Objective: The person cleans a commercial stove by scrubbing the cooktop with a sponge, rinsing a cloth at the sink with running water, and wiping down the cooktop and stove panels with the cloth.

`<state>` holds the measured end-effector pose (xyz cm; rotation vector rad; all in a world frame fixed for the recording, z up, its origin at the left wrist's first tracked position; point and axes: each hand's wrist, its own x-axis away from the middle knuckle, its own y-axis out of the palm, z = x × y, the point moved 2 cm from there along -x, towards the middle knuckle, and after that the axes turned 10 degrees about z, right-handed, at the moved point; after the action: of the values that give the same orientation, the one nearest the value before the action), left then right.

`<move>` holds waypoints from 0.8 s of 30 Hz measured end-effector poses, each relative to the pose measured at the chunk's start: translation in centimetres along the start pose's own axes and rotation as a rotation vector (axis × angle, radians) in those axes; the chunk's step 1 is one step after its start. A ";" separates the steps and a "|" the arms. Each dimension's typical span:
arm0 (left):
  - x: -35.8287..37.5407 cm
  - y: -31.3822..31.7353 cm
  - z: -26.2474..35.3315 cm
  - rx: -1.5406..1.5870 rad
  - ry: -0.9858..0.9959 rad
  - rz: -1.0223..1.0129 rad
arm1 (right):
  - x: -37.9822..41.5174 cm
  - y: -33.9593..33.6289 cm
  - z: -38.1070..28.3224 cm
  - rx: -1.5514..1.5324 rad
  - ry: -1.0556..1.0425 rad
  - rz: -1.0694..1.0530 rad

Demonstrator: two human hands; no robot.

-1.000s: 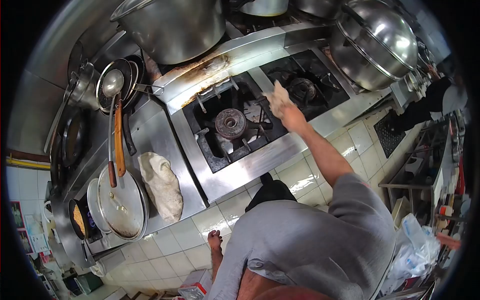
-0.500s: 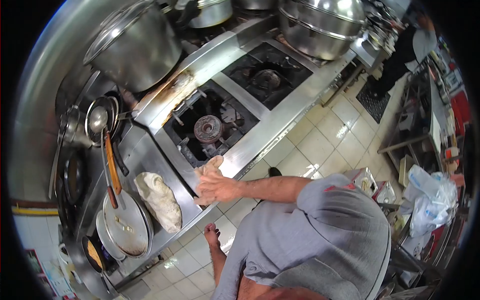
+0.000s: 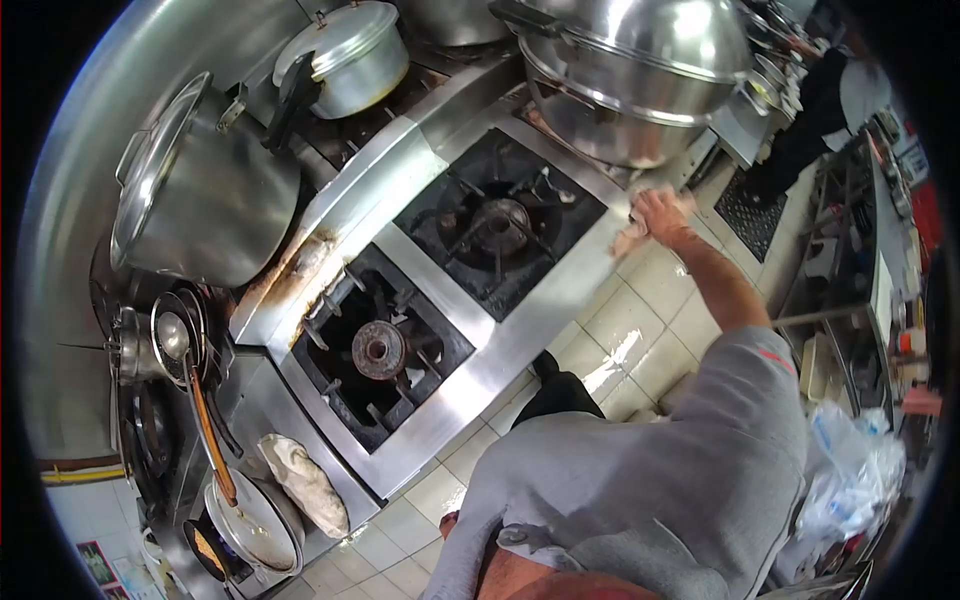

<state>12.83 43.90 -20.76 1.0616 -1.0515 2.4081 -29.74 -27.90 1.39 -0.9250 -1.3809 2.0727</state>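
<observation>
My right hand [image 3: 663,213] is pressed over a beige cloth [image 3: 630,238] on the steel front edge [image 3: 600,235] of the stove, below the far right burner. The cloth bunches out from under the fingers. Of my left hand [image 3: 448,523], only a small part shows beside the grey shirt; its fingers are hidden. The near burner [image 3: 380,350] and the far burner [image 3: 500,225] carry no pots. A second folded cloth [image 3: 305,485] lies on the steel ledge at the left.
A large steel pot [image 3: 210,190] and a pressure cooker [image 3: 350,60] stand behind the burners. A big domed pot [image 3: 640,80] sits at the right end. Ladles and a lidded pan [image 3: 255,525] crowd the left. Another person [image 3: 810,110] stands at the far right, near a floor mat [image 3: 750,215].
My right hand has slid the cloth along the stove's front edge, from the near left corner to the far right end. My left hand has dropped mostly out of sight. The view has shifted.
</observation>
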 end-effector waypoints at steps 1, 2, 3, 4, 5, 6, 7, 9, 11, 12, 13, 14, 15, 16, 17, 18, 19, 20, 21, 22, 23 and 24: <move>0.7 1.5 1.3 0.021 -0.027 -0.002 | -1.7 -0.7 1.3 -0.033 0.071 -0.459; 1.6 2.9 2.7 0.039 -0.045 -0.002 | -4.0 -1.7 1.4 -0.037 0.053 -0.453; 2.4 4.1 4.1 0.059 -0.046 -0.006 | -6.5 -2.7 0.3 -0.274 0.019 -0.536; 3.3 5.4 5.3 0.087 -0.040 -0.013 | -9.1 -4.2 -1.0 -0.508 -0.017 -0.615; 4.3 6.3 6.5 0.122 -0.013 -0.015 | -11.5 -7.2 -2.5 -0.607 0.019 -0.484; 5.2 7.2 7.7 0.158 0.013 -0.018 | -13.7 -9.6 -4.2 -0.710 0.057 -0.355; 6.0 7.7 8.9 0.215 0.075 -0.033 | -16.1 -10.2 -5.2 -0.780 0.034 -0.208; 7.3 8.1 9.8 0.224 0.082 -0.029 | -21.3 -9.7 -6.9 -0.947 0.086 0.046; 8.9 7.7 10.1 0.154 0.034 0.087 | -25.4 -8.9 -8.3 -1.011 0.180 0.208; 9.6 7.5 9.9 0.150 0.045 0.100 | -27.7 -6.3 -9.5 -0.962 0.140 0.337; 10.4 7.4 9.5 0.095 0.054 0.129 | -29.9 -3.6 -11.3 -0.951 0.101 0.464; 11.3 7.2 9.2 0.173 0.017 0.105 | -31.1 -2.5 -13.2 -0.836 0.050 0.362; 12.2 7.1 8.9 0.251 -0.023 0.083 | -31.8 -1.4 -14.8 -0.717 0.000 0.260; 10.4 6.7 5.5 0.154 0.061 0.105 | -32.0 1.9 -16.6 -0.627 0.022 0.220; 9.1 6.5 2.9 0.054 0.144 0.134 | -32.2 5.6 -18.3 -0.537 0.045 0.181; 9.1 6.6 2.1 -0.046 0.222 0.171 | -32.3 7.3 -18.5 -0.476 0.030 0.334; 9.3 6.9 1.9 -0.067 0.204 0.215 | -33.0 7.7 -17.7 -0.427 0.108 0.220; 9.7 7.1 1.7 -0.086 0.184 0.259 | -33.8 7.5 -16.0 -0.374 0.175 0.104; 10.9 6.5 1.0 -0.134 0.140 0.344 | -33.7 5.8 -13.4 -0.294 0.172 0.101; 11.5 6.8 0.4 -0.020 0.070 0.360 | -34.7 8.9 -11.6 -0.249 0.309 0.233; 11.4 7.3 0.1 -0.010 0.058 0.370 | -35.8 10.3 -9.4 -0.293 0.378 0.121; 11.6 7.5 -0.5 0.067 0.070 0.330 | -36.3 11.5 -8.2 -0.226 0.518 0.189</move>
<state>0.73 39.00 -16.24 0.8739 -1.2107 2.7338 0.00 -52.90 -1.62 -1.6066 -1.2896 1.6441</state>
